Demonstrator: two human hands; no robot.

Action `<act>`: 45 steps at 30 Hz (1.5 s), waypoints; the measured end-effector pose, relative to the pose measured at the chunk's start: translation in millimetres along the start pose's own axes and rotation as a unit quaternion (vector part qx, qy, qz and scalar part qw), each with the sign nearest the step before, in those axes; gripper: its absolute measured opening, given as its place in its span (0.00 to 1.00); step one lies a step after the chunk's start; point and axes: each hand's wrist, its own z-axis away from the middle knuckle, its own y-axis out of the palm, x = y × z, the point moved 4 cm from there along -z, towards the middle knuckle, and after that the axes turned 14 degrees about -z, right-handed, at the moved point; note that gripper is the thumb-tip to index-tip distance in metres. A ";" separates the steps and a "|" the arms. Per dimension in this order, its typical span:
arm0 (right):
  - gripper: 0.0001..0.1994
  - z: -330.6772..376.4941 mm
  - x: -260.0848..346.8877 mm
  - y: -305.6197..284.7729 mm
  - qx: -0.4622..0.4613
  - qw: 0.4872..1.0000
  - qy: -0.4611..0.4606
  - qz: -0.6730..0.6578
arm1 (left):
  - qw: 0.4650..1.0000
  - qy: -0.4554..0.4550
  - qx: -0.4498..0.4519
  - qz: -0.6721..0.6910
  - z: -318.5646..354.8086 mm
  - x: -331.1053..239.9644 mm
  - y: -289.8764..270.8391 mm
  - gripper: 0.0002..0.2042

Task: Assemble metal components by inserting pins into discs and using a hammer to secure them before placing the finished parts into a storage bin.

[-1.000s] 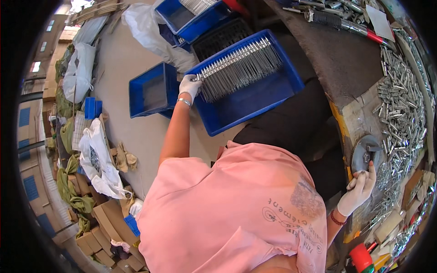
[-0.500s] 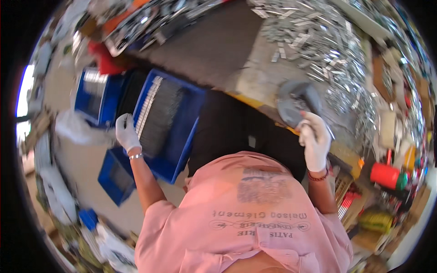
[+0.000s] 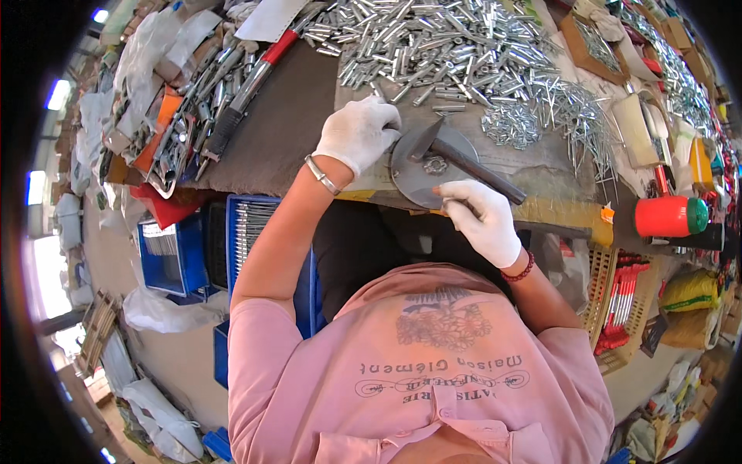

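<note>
My left hand (image 3: 359,135), in a white glove, reaches to the near edge of a heap of short shiny metal tubes (image 3: 433,50). Its fingers are curled, and one tube end lies right by the fingertips; whether they grip it is hidden. My right hand (image 3: 485,223), also gloved, hovers at the bench's front edge with thumb and fingers pressed together and a bare fingertip showing. Anything held there is too small to make out. Just beyond it, a hammer (image 3: 475,172) rests across a round grey metal plate (image 3: 410,176).
Thin metal pins (image 3: 576,127) and a pile of small metal parts (image 3: 512,125) lie right of the plate. A red-and-green container (image 3: 665,216) stands farther right. Blue bins (image 3: 182,284) sit low at left. A long red-and-dark tool (image 3: 251,85) lies at the back left.
My left hand has moved from the blue bin at the left up to the tube heap on the bench. The view has swung toward the bench. My right hand stays near the plate.
</note>
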 end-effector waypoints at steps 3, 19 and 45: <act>0.12 -2.7 1.9 0.0 0.012 0.995 -0.098 0.033 | 0.999 0.009 0.028 0.022 -6.1 6.9 7.2 0.04; 0.11 -1.7 1.5 2.0 0.016 0.992 -0.114 0.056 | 0.990 0.085 0.087 0.069 -69.0 -45.1 -8.2 0.11; 0.11 28.4 28.9 -175.8 -0.307 0.798 0.044 0.517 | 0.999 0.038 -0.016 0.010 11.9 -56.5 -60.7 0.04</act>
